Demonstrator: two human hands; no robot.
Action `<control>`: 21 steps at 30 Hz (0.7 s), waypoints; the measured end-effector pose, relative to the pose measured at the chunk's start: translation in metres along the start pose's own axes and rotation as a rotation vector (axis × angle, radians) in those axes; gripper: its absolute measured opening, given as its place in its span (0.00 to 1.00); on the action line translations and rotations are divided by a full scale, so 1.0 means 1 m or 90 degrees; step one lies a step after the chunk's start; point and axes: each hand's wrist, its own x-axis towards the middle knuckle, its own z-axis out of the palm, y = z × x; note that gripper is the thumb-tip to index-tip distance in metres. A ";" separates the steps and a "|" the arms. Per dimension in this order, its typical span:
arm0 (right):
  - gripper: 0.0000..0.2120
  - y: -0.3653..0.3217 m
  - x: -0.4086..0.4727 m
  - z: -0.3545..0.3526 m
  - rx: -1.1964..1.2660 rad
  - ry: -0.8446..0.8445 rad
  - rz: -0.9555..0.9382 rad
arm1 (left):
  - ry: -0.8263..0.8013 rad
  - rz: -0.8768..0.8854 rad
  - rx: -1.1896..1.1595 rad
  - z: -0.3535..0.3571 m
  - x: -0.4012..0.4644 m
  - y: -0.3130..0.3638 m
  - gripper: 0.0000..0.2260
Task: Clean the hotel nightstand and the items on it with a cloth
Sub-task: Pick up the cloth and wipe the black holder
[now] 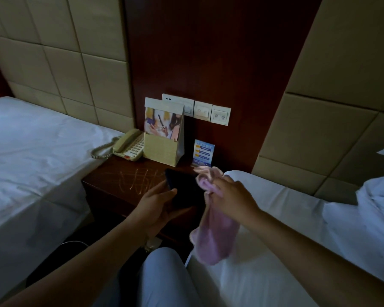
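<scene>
White beds (31, 151) flank padded headboards (60, 52); wall switches (211, 113) sit on wood panelling.

pink cloth (215, 231) hanging, scratched dark nightstand (120, 182)

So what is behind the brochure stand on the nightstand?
Behind the brochure stand is the wood wall panel with a row of white switch plates. The stand covers part of the leftmost plate and the wall lower down.
</scene>
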 end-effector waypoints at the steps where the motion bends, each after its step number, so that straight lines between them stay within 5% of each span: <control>1: 0.22 0.005 0.005 -0.004 -0.003 0.002 0.029 | -0.008 0.001 0.006 0.004 -0.001 0.001 0.16; 9: 0.21 -0.060 0.023 -0.016 0.143 0.082 -0.170 | -0.066 0.058 0.127 0.026 0.001 -0.003 0.15; 15: 0.12 0.013 0.041 -0.011 0.060 0.006 0.087 | -0.026 0.019 0.092 0.010 -0.005 0.013 0.16; 21: 0.21 -0.059 0.038 -0.016 0.169 0.032 -0.130 | -0.014 0.041 0.170 0.020 0.006 0.006 0.17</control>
